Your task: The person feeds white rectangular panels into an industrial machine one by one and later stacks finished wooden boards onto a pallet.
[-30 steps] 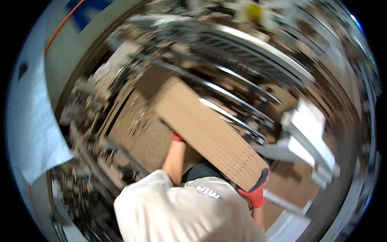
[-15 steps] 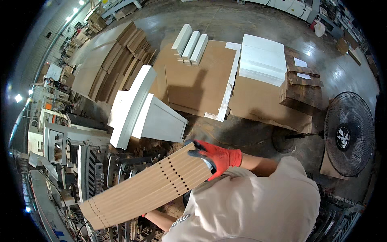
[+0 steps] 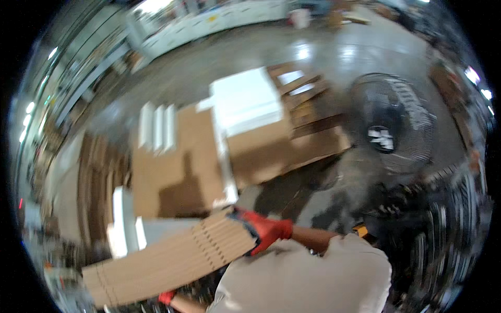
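Tan and striped lengthwise, carried as one board bundle (image 3: 167, 261) across the front of the body, slanting from the lower left up to the right hand (image 3: 265, 229). Grasped at the near end by that hand's fingers, gloved in red and dark; met along the lower long edge by the left hand (image 3: 166, 297), with its fingers mostly hidden underneath, so impossible to tell how tightly closed. Already done, to judge by looks: drilled in dotted rows toward both ends, gathered into one bundle, lifted. Left undone: not yet set down, not yet let go. Compared with half a second ago, still held in the same way, with no change of grasp on the right; but seen now in a view swung round, with the white stack (image 3: 248, 101), the three white bars (image 3: 158, 128) and the fan (image 3: 391, 122) all shifted leftward across it. Now covering most of the white tapered piece (image 3: 162, 225), in plainer sight before. More smeared by motion now, too, especially around the edges
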A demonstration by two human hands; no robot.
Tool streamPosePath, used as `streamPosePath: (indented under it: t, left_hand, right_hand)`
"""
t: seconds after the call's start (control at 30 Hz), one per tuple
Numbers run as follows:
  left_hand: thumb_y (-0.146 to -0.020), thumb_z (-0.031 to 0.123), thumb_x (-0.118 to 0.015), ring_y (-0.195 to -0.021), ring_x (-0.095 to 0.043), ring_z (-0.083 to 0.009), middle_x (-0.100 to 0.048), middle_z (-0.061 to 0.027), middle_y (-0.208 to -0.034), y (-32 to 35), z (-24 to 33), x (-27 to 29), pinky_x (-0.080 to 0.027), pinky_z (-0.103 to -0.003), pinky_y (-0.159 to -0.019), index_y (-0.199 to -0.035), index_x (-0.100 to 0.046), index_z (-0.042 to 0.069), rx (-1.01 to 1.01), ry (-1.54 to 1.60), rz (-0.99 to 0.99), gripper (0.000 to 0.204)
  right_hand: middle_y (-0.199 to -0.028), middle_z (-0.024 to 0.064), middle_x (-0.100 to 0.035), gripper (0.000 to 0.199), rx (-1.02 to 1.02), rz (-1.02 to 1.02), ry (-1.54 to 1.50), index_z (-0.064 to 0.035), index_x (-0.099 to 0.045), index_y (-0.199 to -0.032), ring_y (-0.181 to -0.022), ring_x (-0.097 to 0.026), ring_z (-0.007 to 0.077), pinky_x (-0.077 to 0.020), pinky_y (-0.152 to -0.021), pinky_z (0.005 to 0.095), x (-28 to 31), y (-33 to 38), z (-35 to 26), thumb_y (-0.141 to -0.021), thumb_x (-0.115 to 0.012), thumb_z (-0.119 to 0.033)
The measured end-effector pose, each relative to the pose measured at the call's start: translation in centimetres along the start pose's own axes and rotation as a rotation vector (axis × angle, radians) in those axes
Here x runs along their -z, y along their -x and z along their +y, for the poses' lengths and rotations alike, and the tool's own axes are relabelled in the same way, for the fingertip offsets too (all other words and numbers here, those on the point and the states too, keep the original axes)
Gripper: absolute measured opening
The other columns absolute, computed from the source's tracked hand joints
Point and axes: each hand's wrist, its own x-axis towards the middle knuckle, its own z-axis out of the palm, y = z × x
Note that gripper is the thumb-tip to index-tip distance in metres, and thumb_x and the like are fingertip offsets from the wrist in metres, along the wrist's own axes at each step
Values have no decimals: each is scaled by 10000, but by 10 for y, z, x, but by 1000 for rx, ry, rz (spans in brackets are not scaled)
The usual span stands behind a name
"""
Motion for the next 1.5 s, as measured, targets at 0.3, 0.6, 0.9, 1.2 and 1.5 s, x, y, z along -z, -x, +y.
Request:
streamPosePath:
  t: [0.3, 0.6, 0.9, 1.2, 1.5]
  left_hand:
    - [-844, 474, -586, -1109, -531, -349, -509, -169, -1287, -98, -152, -196, -447, -494, -963, -1347, -411, 30, 361, -40, -296, 693]
    - [-841, 475, -589, -1134, -522, -360, -493, -175, -1317, -137, -247, -308, -436, -507, -980, -1372, -386, 28, 597, -66, -498, 723]
    - [-839, 476, -592, -1159, -513, -370, -476, -180, -1347, -145, -311, -407, -426, -520, -998, -1397, -361, 26, 620, -79, -591, 753]
    - [-836, 477, -595, -1183, -503, -380, -459, -186, -1377, -202, -290, -419, -415, -533, -1015, -1422, -336, 24, 645, 54, -670, 784]
    - [-748, 171, -639, -1018, -615, -330, -629, -144, -1107, -102, -302, -492, -507, -459, -917, -1190, -558, -4, 552, 118, -637, 483]
  right_hand:
    - [-1537, 214, -214, 1223, -135, 298, 25, -27, -160, -1510, -1434, -208, 327, -189, -1167, 433, 49, -33, -2, -597, -879, -410]
    - [-1505, 151, -305, 1146, -387, 637, -37, -31, -145, -1508, -1380, -307, 234, -258, -1140, 385, 69, -27, 9, -659, -877, -269]
    - [-1579, 99, -178, 1055, -351, 892, -91, -87, -95, -1538, -1439, -175, 201, -157, -1173, 373, 149, -22, 82, -772, -807, -228]
    - [-1281, 137, -447, 761, -702, 946, -541, -30, -297, -1385, -1150, -441, 235, -382, -967, 356, 204, 27, 157, -805, -754, -217]
    - [-1277, 73, -535, 708, -478, 1180, -444, -35, -268, -1483, -1104, -537, 203, -417, -971, 314, 247, 42, 158, -875, -598, -185]
